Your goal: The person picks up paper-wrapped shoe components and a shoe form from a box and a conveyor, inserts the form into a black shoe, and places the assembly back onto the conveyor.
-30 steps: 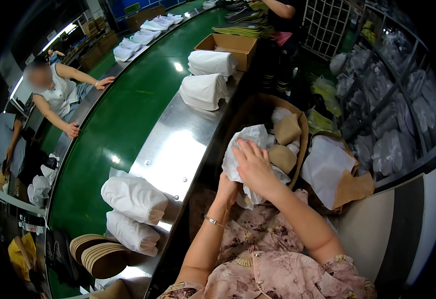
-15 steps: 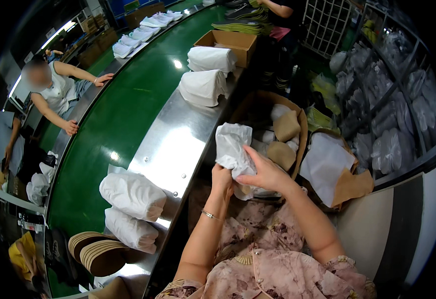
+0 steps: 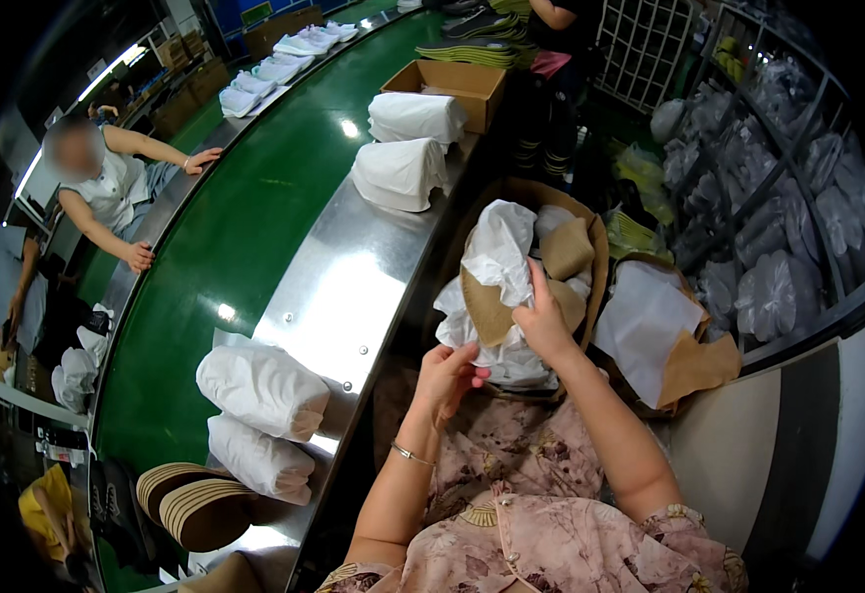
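Over an open carton (image 3: 598, 247), my right hand (image 3: 548, 321) grips crumpled white tissue paper (image 3: 501, 242). A brown curved sheet (image 3: 489, 311) hangs just below that paper; whether my hand also holds it I cannot tell. My left hand (image 3: 442, 381) is a little nearer to me, fingers loosely bent and apart, with nothing visible in them. Its fingertips are close to more white paper (image 3: 516, 361) in the carton. Other brown pieces (image 3: 568, 249) lie there too. To my left, two white paper-wrapped bundles (image 3: 259, 387) rest on the metal ledge beside stacked brown curved sheets (image 3: 205, 512).
A metal ledge (image 3: 333, 267) borders the green conveyor belt (image 3: 225, 227). Farther along are two more white bundles (image 3: 398, 175) and a cardboard box (image 3: 487, 91). A bag with white and brown sheets (image 3: 650, 321) and a rack of plastic-wrapped items (image 3: 768, 227) stand right. A person (image 3: 106, 178) leans opposite.
The white paper has moved away from me and right, over the carton, with my right hand. My left hand has come off it and its fingers have spread. The brown sheet now shows.
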Action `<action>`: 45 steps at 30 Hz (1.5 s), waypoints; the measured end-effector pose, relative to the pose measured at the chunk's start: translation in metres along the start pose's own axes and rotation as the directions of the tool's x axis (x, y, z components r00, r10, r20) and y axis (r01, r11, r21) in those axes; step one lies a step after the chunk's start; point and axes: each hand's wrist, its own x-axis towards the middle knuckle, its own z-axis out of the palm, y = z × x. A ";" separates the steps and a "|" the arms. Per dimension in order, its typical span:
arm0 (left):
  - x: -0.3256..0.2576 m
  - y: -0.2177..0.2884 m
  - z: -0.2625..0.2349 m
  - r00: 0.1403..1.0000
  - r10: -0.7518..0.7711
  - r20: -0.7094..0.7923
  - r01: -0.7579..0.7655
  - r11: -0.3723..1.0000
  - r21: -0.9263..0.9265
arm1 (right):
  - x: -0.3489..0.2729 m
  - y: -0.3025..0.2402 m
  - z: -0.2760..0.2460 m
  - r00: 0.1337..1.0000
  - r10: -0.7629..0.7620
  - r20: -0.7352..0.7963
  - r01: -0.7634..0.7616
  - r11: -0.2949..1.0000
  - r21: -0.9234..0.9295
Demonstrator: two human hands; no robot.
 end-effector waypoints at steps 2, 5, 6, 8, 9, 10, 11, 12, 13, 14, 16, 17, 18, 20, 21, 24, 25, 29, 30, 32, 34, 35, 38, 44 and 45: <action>-0.003 0.004 0.001 0.997 0.060 -0.044 -0.058 0.998 0.032 | -0.001 -0.003 0.000 0.997 0.047 -0.057 -0.051 0.995 -0.084; -0.009 0.009 0.011 0.988 0.131 -0.083 -0.127 0.991 0.044 | -0.004 0.001 0.006 0.999 -0.020 -0.039 0.009 0.970 -0.244; -0.007 0.010 0.013 0.989 0.133 -0.071 -0.134 0.991 -0.004 | -0.005 0.001 0.010 0.999 -0.017 -0.038 0.007 0.970 -0.242; -0.007 0.014 0.023 0.984 0.134 -0.122 -0.144 0.986 -0.079 | -0.006 0.000 0.018 0.999 -0.010 -0.038 0.001 0.971 -0.240; -0.008 0.015 0.025 0.980 0.132 -0.147 -0.150 0.982 -0.115 | -0.007 0.001 0.019 0.999 -0.005 -0.041 -0.003 0.982 -0.189; -0.008 0.015 0.026 0.985 0.142 -0.101 -0.153 0.982 -0.109 | -0.007 0.002 0.018 0.999 -0.003 -0.046 -0.004 0.990 -0.142; -0.008 0.014 0.028 0.987 0.152 -0.055 -0.157 0.982 -0.103 | -0.007 0.003 0.017 0.999 0.001 -0.050 -0.005 0.996 -0.095; -0.008 0.014 0.029 0.987 0.160 -0.008 -0.160 0.982 -0.097 | -0.006 0.010 0.016 0.997 0.045 -0.060 -0.048 0.997 -0.054; -0.009 0.014 0.031 0.979 0.204 0.022 -0.204 0.978 0.032 | -0.005 0.015 0.013 0.994 0.089 -0.067 -0.090 0.996 -0.012; -0.011 0.013 0.032 0.969 0.242 0.057 -0.248 0.955 0.159 | -0.005 0.020 0.011 0.988 0.134 -0.073 -0.132 0.991 0.029; -0.012 0.007 0.029 0.890 0.416 0.185 -0.455 0.820 0.347 | -0.004 0.017 0.008 0.984 0.174 -0.035 -0.171 0.983 0.070; -0.012 0.005 0.025 0.823 0.524 0.217 -0.557 0.676 0.482 | -0.004 0.011 0.009 0.981 0.193 -0.012 -0.191 0.977 0.094; -0.013 0.003 0.021 0.742 0.615 0.267 -0.628 0.500 0.597 | -0.004 0.007 0.011 0.982 0.189 -0.001 -0.188 0.975 0.122; -0.017 0.005 0.024 0.560 0.717 0.416 -0.667 0.093 0.739 | -0.005 0.004 0.012 0.982 0.189 0.013 -0.188 0.967 0.173; -0.017 0.003 0.023 0.566 0.723 0.396 -0.645 0.090 0.759 | -0.006 0.006 0.015 0.985 0.171 0.008 -0.170 0.975 0.144; -0.018 0.005 0.027 0.554 0.765 0.327 -0.596 0.090 0.798 | -0.010 0.013 0.021 0.991 0.134 -0.003 -0.133 0.986 0.103; -0.017 0.006 0.027 0.530 0.772 0.350 -0.587 0.036 0.809 | -0.011 0.014 0.024 0.990 0.143 0.002 -0.142 0.982 0.126; -0.019 0.007 0.030 0.556 0.785 0.272 -0.524 0.078 0.848 | -0.014 0.017 0.029 0.987 0.156 0.036 -0.160 0.971 0.177; -0.020 0.007 0.031 0.591 0.779 0.208 -0.501 0.152 0.852 | -0.014 0.017 0.030 0.988 0.153 0.025 -0.155 0.974 0.163; -0.018 0.006 0.029 0.556 0.788 0.263 -0.516 0.079 0.853 | -0.016 0.010 0.029 0.989 0.150 -0.001 -0.148 0.981 0.126; -0.018 0.006 0.029 0.513 0.782 0.354 -0.560 -0.008 0.828 | -0.017 0.001 0.028 0.980 0.200 -0.017 -0.189 0.947 0.258; -0.020 0.009 0.031 0.484 0.770 0.416 -0.596 -0.057 0.801 | -0.017 -0.001 0.028 0.974 0.224 -0.020 -0.206 0.923 0.324; -0.017 0.007 0.028 0.500 0.738 0.454 -0.639 -0.041 0.769 | -0.013 0.003 0.021 0.976 0.213 0.050 -0.217 0.910 0.353; -0.011 0.000 0.032 0.720 0.673 0.170 -0.539 0.388 0.748 | -0.012 0.010 0.013 0.970 0.231 0.071 -0.241 0.927 0.286; -0.010 -0.002 0.033 0.747 0.659 0.082 -0.507 0.486 0.712 | -0.010 0.009 0.014 0.977 0.194 0.088 -0.211 0.936 0.280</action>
